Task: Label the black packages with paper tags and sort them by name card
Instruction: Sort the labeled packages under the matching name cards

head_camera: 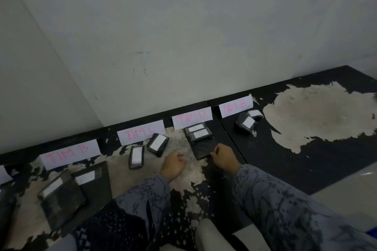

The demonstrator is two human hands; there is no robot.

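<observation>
head view: our right hand (223, 156) fingers curl on untagged black package (204, 149), just below tim d card (192, 118); left hand (173, 164) loosely curled, holds nothing. sorting step; we judge tag needed next.

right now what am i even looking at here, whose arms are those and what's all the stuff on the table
This is one picture from a camera worn on a person's head, looking forward and down, so the two patterned grey sleeves are the wearer's own arms.

The worn black table stands against a pale wall. White paper name cards lettered in pink stand along its back edge: TIM B, TIM C, TIM D and TIM E. In front of each lie black wrapped packages with white paper tags, for instance one by TIM C.

The right hand grips the near edge of an untagged flat black package below TIM D. The left hand is loosely curled and seems to hold nothing.
</observation>
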